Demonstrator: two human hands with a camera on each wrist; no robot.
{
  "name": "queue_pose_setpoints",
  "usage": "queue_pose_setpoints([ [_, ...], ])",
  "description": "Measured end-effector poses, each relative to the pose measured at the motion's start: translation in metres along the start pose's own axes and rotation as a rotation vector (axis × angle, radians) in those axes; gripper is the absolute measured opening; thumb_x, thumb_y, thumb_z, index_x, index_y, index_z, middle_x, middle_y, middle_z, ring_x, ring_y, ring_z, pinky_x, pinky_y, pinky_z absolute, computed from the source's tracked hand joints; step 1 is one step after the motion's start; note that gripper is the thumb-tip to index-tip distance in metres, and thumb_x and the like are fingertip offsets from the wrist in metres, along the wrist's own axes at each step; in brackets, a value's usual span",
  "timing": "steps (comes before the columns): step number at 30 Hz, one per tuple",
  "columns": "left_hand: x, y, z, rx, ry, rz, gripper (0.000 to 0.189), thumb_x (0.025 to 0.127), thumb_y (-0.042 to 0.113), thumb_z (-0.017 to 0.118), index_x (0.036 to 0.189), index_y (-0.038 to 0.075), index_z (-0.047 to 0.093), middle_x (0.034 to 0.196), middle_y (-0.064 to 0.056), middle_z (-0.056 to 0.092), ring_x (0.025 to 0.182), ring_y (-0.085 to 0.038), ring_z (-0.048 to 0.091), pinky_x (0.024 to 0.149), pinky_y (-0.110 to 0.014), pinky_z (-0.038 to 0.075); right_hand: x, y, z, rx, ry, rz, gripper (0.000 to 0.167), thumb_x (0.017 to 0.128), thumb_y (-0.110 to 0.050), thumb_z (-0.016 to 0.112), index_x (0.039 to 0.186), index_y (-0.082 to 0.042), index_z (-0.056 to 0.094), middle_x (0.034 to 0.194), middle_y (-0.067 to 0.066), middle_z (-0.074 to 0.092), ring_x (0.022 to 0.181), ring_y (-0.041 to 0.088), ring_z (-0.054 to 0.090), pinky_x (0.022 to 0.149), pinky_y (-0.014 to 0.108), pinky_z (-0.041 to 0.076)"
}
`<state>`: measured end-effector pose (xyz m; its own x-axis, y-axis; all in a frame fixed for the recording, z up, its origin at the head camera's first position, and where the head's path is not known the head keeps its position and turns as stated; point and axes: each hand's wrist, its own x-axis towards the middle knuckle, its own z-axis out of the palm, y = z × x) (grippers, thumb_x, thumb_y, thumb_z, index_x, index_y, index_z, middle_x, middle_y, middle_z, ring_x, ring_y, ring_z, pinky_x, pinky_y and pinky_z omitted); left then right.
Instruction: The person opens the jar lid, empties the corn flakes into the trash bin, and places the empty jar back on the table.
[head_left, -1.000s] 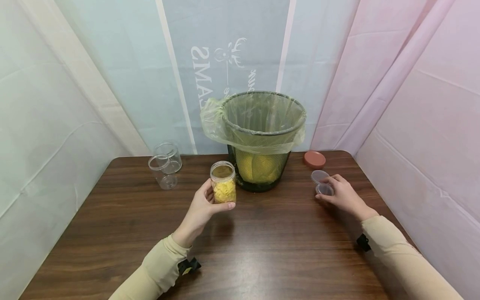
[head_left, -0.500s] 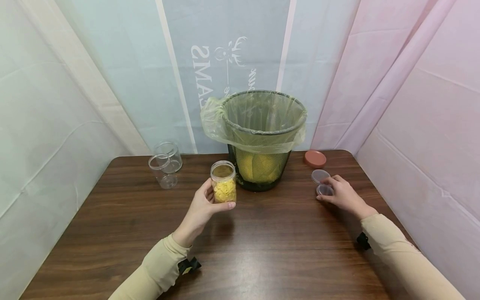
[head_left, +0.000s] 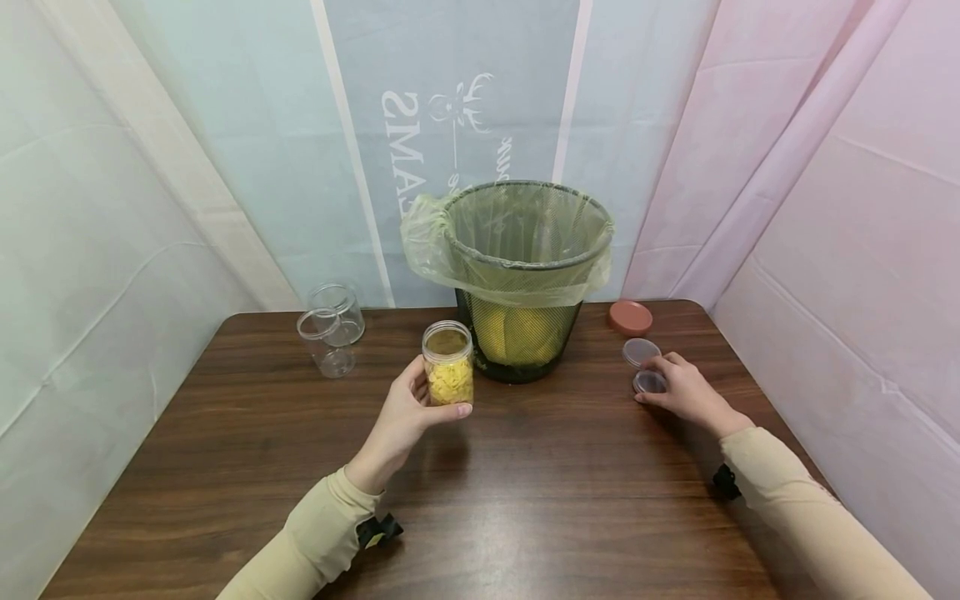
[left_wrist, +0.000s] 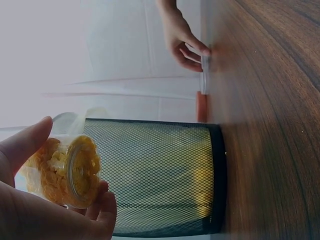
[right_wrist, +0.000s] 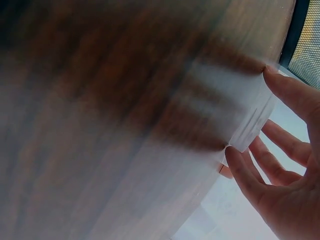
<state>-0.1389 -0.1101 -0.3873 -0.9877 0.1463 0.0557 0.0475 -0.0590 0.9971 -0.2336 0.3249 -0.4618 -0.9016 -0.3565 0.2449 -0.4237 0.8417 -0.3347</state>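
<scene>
My left hand [head_left: 401, 417] grips a clear open-topped jar [head_left: 450, 379] partly filled with yellow bits, held up in front of the mesh bin. In the left wrist view the jar [left_wrist: 82, 172] lies between thumb and fingers, its base showing. At the right of the table, my right hand [head_left: 686, 396] pinches a clear round lid [head_left: 649, 382] by its edges, low at the tabletop. Its thumb and fingertips are on opposite sides of the lid [right_wrist: 257, 122] in the right wrist view. Another clear lid [head_left: 640, 352] lies just behind it.
A black mesh bin [head_left: 517, 333] with a pale green liner stands at the back middle, yellow stuff in its bottom. Two clear jars without lids, the front one [head_left: 335, 361] overlapping the rear one [head_left: 351, 325], stand at back left. A reddish-brown lid [head_left: 630, 318] lies at back right.
</scene>
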Motion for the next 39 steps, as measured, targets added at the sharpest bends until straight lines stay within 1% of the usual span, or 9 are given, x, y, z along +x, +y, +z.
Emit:
queue_pose_setpoints([
  [9,0.000,0.000,-0.001,0.009,-0.001,0.000,0.069,0.068,-0.003,0.080,0.128,0.012,0.049,0.124,-0.008,0.056,0.113,-0.018,0.055,0.098,-0.029,0.044,0.000,0.000,-0.001,-0.006,-0.030,0.018,0.050,0.074,-0.024,0.080,0.112,0.000,0.061,0.106,0.025,0.055,0.092,0.037,0.058,0.075,0.051,0.048],
  [18,0.000,0.000,0.000,0.010,0.000,0.007,0.068,0.068,-0.003,0.079,0.127,0.011,0.050,0.123,-0.008,0.056,0.112,-0.018,0.055,0.097,-0.029,0.045,0.000,-0.002,-0.003,0.000,-0.047,0.028,0.051,0.074,-0.026,0.080,0.113,0.000,0.061,0.108,0.026,0.055,0.094,0.038,0.057,0.077,0.051,0.048],
  [21,0.000,0.000,0.000,0.012,0.001,0.004,0.067,0.068,-0.003,0.080,0.126,0.011,0.050,0.123,-0.008,0.056,0.112,-0.018,0.055,0.098,-0.029,0.044,0.001,-0.004,-0.006,0.000,-0.051,0.041,0.051,0.077,-0.030,0.078,0.114,0.000,0.061,0.109,0.025,0.055,0.096,0.038,0.057,0.078,0.051,0.047],
  [24,0.000,0.001,0.000,0.011,0.004,-0.004,0.066,0.068,-0.002,0.079,0.126,0.011,0.050,0.122,-0.008,0.056,0.112,-0.018,0.055,0.097,-0.030,0.044,0.000,-0.008,-0.009,0.013,-0.059,0.070,0.047,0.083,-0.035,0.072,0.114,-0.001,0.061,0.110,0.023,0.055,0.097,0.037,0.056,0.079,0.051,0.047],
  [28,0.000,0.003,0.001,-0.021,0.009,-0.009,0.062,0.070,-0.001,0.078,0.125,0.012,0.051,0.121,-0.008,0.057,0.109,-0.018,0.057,0.093,-0.030,0.047,0.000,-0.017,-0.016,0.049,-0.021,0.082,0.041,0.090,-0.033,0.064,0.113,0.001,0.062,0.110,0.022,0.055,0.098,0.037,0.060,0.079,0.051,0.050],
  [31,0.002,0.007,0.003,-0.048,0.011,-0.002,0.061,0.071,0.000,0.077,0.125,0.012,0.051,0.119,-0.008,0.058,0.108,-0.019,0.057,0.091,-0.031,0.048,0.002,-0.025,-0.023,0.066,0.028,0.063,0.039,0.092,-0.031,0.062,0.112,0.001,0.062,0.110,0.021,0.057,0.097,0.037,0.063,0.077,0.051,0.052],
  [35,0.005,0.012,0.004,-0.062,0.016,0.012,0.060,0.072,0.000,0.076,0.125,0.012,0.052,0.118,-0.008,0.059,0.106,-0.019,0.058,0.090,-0.031,0.049,0.006,-0.037,-0.032,0.073,0.074,0.045,0.033,0.093,-0.029,0.061,0.111,-0.001,0.063,0.106,0.014,0.061,0.094,0.032,0.064,0.076,0.048,0.053],
  [39,0.009,0.018,0.003,-0.071,0.024,0.030,0.059,0.072,-0.001,0.076,0.125,0.012,0.052,0.116,-0.006,0.059,0.105,-0.019,0.058,0.089,-0.031,0.049,0.011,-0.051,-0.041,0.071,0.120,0.028,0.026,0.093,-0.026,0.060,0.108,-0.006,0.064,0.100,0.009,0.064,0.087,0.026,0.066,0.073,0.045,0.054],
])
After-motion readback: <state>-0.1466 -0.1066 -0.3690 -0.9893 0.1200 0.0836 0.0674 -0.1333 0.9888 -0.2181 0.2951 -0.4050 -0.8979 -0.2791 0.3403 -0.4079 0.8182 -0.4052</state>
